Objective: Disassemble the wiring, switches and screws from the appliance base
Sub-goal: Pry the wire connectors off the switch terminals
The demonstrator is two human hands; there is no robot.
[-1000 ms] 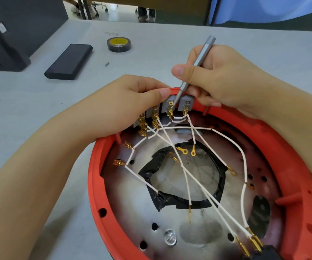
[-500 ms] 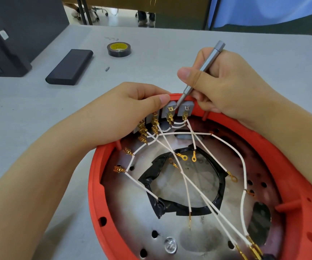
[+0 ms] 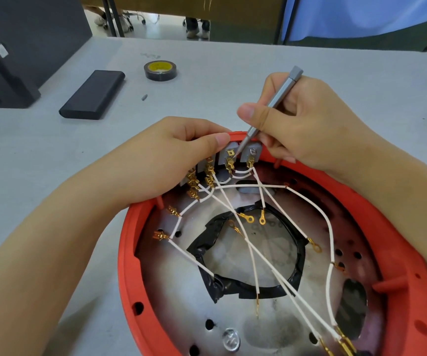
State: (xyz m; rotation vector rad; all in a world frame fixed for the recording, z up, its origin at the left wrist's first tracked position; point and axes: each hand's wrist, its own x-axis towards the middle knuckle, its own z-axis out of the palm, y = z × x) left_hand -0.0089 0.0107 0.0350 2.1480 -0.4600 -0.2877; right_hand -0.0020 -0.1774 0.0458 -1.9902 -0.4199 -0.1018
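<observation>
1. Red plastic forms the round appliance base [image 3: 410, 253], which lies open side up on the grey table [image 3: 40, 150], nearest the viewer.
2. Inside the base, a metal floor plate [image 3: 181, 299] carries a ring of black tape [image 3: 233, 289] around a central opening.
3. White wires [image 3: 266, 263] with gold terminals cross over the plate in a loose tangle; several end in free ring terminals above the tape ring, others run to the base's near right edge.
4. A row of grey switches [image 3: 229, 155] sits against the far rim of the base, with gold connectors plugged into them.
5. The left hand [image 3: 171, 160] rests on the far left rim of the base, fingers curled, thumb and fingertips pinching at the top of the switches; exactly what they hold is hidden.
6. The right hand [image 3: 307, 124] reaches over the far rim of the base and grips a slim grey metal screwdriver [image 3: 271, 104] like a pen, thumb pressed on its shaft.
7. The screwdriver's tip points down at a gold terminal on one switch in the middle of the row.
8. Beyond the base on the table lie a roll of black tape with a yellow core [image 3: 160, 70], a flat black case [image 3: 93, 95] to its left, and a small bit [image 3: 144, 97] between them.
9. A large dark box [image 3: 14, 47] stands at the far left of the base.
</observation>
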